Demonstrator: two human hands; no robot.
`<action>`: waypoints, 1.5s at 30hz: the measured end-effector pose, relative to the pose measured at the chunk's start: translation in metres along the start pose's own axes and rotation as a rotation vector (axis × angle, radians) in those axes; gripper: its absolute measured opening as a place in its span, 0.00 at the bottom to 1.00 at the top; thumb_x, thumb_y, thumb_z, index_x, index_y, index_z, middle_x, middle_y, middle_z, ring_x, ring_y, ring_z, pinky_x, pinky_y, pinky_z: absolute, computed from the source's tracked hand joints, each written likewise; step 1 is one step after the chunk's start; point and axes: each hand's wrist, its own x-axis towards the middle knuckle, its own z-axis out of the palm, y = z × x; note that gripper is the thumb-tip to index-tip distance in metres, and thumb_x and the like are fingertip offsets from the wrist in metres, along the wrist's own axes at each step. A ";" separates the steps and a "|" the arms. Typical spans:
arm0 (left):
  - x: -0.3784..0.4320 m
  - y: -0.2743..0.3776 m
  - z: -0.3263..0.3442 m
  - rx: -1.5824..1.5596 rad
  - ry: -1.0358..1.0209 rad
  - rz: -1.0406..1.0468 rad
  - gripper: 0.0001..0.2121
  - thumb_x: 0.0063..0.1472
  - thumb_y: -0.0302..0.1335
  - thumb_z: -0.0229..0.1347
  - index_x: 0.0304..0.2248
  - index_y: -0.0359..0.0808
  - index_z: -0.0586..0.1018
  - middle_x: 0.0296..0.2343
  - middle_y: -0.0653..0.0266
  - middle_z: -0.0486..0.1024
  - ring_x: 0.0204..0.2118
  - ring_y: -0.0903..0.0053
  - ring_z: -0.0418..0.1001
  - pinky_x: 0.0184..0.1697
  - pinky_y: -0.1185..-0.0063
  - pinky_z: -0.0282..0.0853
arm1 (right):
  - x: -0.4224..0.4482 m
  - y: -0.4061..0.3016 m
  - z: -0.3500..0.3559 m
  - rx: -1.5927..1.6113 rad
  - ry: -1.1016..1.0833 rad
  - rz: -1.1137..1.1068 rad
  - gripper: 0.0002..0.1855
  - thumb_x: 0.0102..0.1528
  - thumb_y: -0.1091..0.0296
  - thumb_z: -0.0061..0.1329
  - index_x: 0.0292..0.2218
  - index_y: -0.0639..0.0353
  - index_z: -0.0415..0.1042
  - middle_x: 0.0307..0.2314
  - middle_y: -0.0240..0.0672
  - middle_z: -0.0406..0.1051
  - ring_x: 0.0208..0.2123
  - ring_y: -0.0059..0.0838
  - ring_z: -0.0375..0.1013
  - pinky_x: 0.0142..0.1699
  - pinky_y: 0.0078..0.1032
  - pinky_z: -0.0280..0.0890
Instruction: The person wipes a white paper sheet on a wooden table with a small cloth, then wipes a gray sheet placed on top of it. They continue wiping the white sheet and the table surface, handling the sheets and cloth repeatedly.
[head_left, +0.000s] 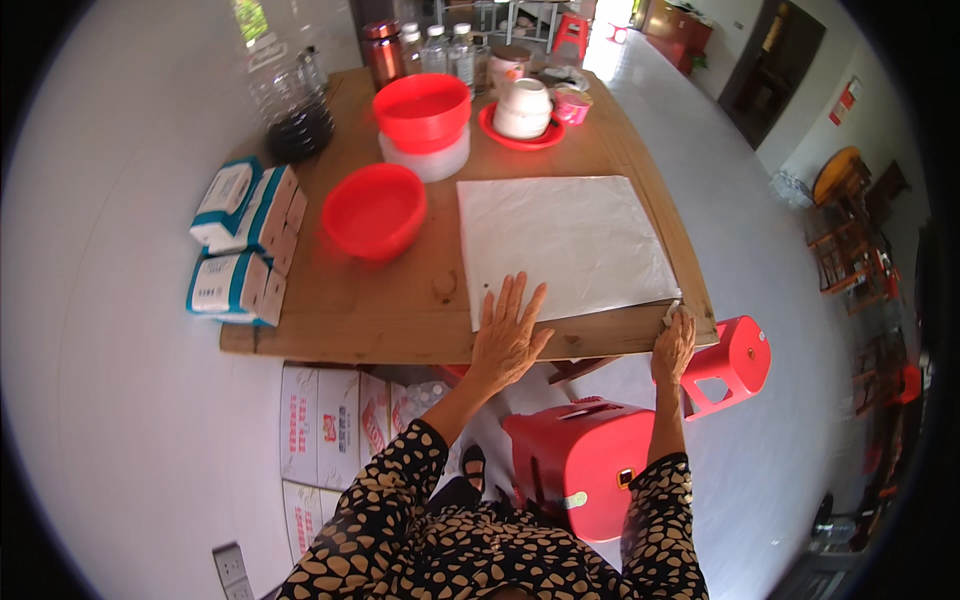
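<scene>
My left hand (508, 337) lies palm down with fingers spread, over the near left corner of a whitish plastic sheet (562, 232). The flat sheet is lightly wrinkled and rests on a wooden table (375, 307). At the table's near right corner, my right hand (676, 346) holds a small crumpled white tissue or cloth (673, 309) against the wood, beside the sheet's near right corner. Most of the wad is hidden by the fingers. A red plastic basin (375, 210) sits left of the sheet.
Stacked red basins (422, 112), white bowls on a red plate (523, 109), a copper-coloured flask (384, 56) and clear bottles (436, 52) stand farther back. Tissue packs (240, 247) line the left side. Red stools (600, 472) and cartons (322, 427) are below the near edge.
</scene>
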 end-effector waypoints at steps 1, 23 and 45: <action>-0.003 -0.002 -0.002 -0.050 0.040 0.014 0.31 0.59 0.40 0.51 0.59 0.42 0.55 0.59 0.51 0.50 0.62 0.57 0.47 0.61 0.57 0.44 | -0.011 -0.020 -0.003 0.005 0.029 -0.053 0.23 0.53 0.74 0.41 0.51 0.62 0.63 0.52 0.43 0.61 0.57 0.49 0.56 0.58 0.42 0.55; -0.124 -0.182 -0.118 0.496 0.079 -0.535 0.28 0.63 0.45 0.43 0.57 0.38 0.62 0.58 0.56 0.54 0.62 0.60 0.47 0.61 0.57 0.36 | -0.081 -0.348 -0.035 0.535 -0.128 -0.710 0.21 0.54 0.70 0.41 0.48 0.69 0.65 0.49 0.49 0.62 0.54 0.46 0.60 0.58 0.42 0.55; -0.125 -0.182 -0.125 0.346 0.096 -0.623 0.33 0.58 0.52 0.47 0.56 0.38 0.62 0.58 0.52 0.52 0.62 0.61 0.46 0.61 0.60 0.37 | -0.031 -0.397 0.009 0.546 -0.058 -0.755 0.26 0.51 0.63 0.45 0.50 0.63 0.62 0.46 0.42 0.64 0.52 0.44 0.60 0.58 0.40 0.53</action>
